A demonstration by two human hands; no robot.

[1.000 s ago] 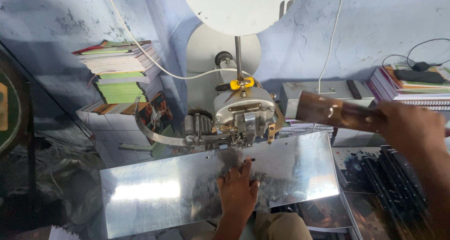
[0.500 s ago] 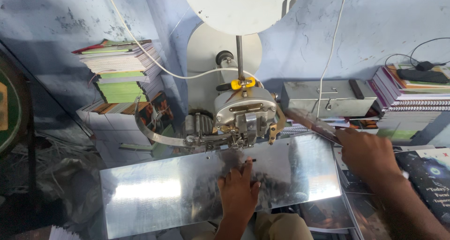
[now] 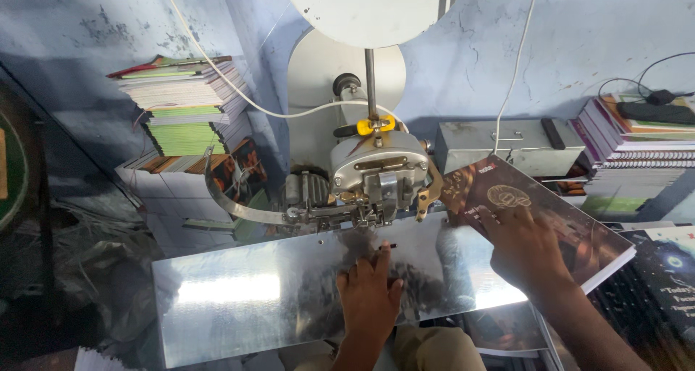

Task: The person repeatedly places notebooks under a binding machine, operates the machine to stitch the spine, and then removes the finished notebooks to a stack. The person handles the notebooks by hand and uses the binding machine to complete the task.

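Dark brown notebook [image 3: 539, 219] with gold cover design, lying tilted, corner over shiny metal plate [image 3: 246, 306], beside stitching machine head [image 3: 376, 175]

A polished metal plate [image 3: 239, 298], mirror-bright and faintly smudged, fronts a machine [image 3: 376, 175] of dull cast metal. At the plate's right edge lies a book [image 3: 550, 219] with a glossy brown card cover. Behind, rough painted wall [image 3: 594, 38].
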